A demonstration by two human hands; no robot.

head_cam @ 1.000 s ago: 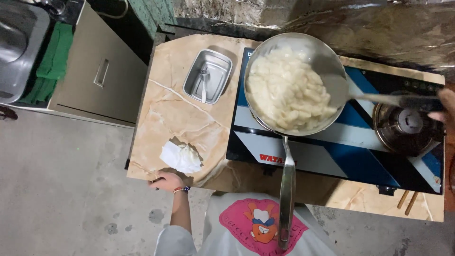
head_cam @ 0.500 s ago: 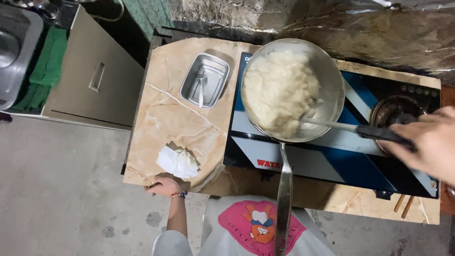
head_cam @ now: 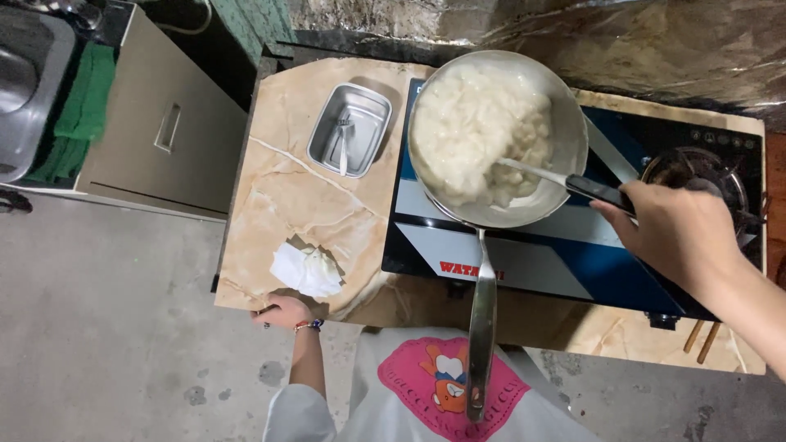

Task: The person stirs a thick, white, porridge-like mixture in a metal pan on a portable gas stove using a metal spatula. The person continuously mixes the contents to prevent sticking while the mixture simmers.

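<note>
Since the earlier frame the right hand has closed in from the right, fingers wrapped round the black handle of the utensil, whose long axis runs left into the white food in the pan; left hand grips the counter edge.

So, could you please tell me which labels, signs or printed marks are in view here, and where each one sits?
Red lettering: front edge of the blue stove, below the pan.
Pink round print: on the person's white shirt, with an orange cartoon figure.
Small white control symbols: stove's back right corner.
</note>
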